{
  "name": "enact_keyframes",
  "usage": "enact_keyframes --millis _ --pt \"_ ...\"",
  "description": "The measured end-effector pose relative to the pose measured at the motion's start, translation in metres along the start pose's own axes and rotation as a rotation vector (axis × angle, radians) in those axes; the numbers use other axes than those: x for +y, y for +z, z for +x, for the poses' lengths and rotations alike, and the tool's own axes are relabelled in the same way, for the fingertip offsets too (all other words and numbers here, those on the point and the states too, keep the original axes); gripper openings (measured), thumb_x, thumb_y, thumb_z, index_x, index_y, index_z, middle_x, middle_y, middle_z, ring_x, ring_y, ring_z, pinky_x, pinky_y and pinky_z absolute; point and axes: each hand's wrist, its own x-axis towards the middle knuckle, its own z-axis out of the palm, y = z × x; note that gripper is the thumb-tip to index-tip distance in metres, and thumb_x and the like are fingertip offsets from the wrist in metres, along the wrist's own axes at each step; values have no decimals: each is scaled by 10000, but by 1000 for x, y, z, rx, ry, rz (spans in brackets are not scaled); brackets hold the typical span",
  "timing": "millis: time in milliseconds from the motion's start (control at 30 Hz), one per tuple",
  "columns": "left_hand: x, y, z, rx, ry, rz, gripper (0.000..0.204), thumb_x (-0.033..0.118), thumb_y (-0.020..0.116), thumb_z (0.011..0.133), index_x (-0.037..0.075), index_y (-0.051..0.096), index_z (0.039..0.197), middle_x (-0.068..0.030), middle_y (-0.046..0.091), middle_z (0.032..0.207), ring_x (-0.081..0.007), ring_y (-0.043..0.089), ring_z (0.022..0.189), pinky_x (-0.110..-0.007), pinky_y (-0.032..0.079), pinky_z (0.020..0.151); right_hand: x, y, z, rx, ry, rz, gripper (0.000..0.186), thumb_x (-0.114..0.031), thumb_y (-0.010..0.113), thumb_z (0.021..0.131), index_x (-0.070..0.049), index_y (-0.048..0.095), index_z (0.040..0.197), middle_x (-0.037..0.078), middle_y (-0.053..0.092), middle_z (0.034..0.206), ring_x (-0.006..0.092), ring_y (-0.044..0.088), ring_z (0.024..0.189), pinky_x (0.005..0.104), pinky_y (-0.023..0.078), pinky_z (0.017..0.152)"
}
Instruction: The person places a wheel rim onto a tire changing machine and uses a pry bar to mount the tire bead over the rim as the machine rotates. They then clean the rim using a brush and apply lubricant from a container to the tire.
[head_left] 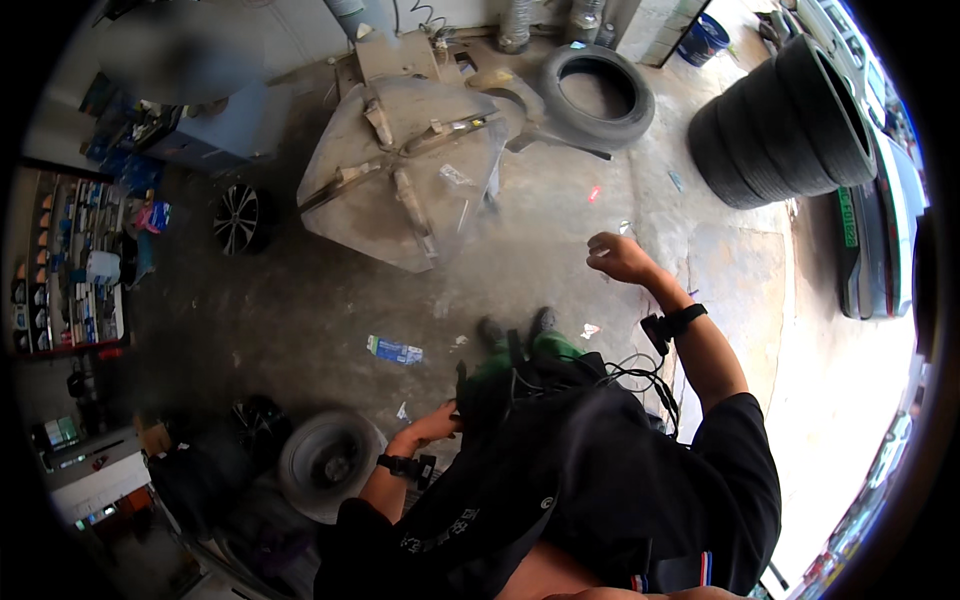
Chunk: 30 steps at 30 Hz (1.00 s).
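Ahead, beyond bare hands [620, 258], lies a dusty, angular metal turntable [370, 213].

Ahead of us we have the clamping table [360, 218]; a single tyre [600, 131] lies on the floor [450, 310] to its right; farther right is the tyre stack [770, 130], then a car [882, 255]; left of the table is a wheel [238, 219].

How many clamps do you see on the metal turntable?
4 on the turntable: the far clamp, the right clamp, the left clamp and the near clamp. None seems hidden.
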Motion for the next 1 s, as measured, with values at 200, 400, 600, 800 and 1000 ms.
enact_keyframes --millis 200,400,600,800,1000 --pt "-1 -10 8 30 52 -149 429 124 611 974 86 613 1401 -63 675 1256 -173 623 1114 -322 519 829 11 -22 -21 95 11 34 456 -230 719 878 54 649 1228 202 729 1150 296 719 1075 378 581 895" --pt "-122 -49 30 575 -100 -381 323 248 556 1008 64 719 1217 -100 704 1128 -215 668 998 -376 504 815 25 -38 -10 161 -32 193 392 -205 687 921 73 650 1195 155 732 1069 220 722 905 332 580 762" --pt "-158 55 -3 969 -77 -991 252 169 565 1009 76 495 786 -5 451 742 -176 446 666 -394 374 674 -40 -27 36 147 -79 373 308 -179 683 961 11 672 1203 80 722 1018 157 687 862 282 521 707" --pt "-175 189 -14 928 -150 -1504 370 155 532 1032 113 314 736 15 323 687 -145 250 587 -348 253 568 -150 65 111 -115 -288 289 310 -217 668 962 2 689 1181 47 725 992 119 660 821 262 505 702" --pt "-284 355 61 984 73 -2050 334 191 428 1047 166 393 716 30 291 641 -120 252 516 -306 245 488 -273 222 93 -488 -462 130 237 -156 645 939 -12 705 1118 67 743 970 148 698 841 279 524 715"
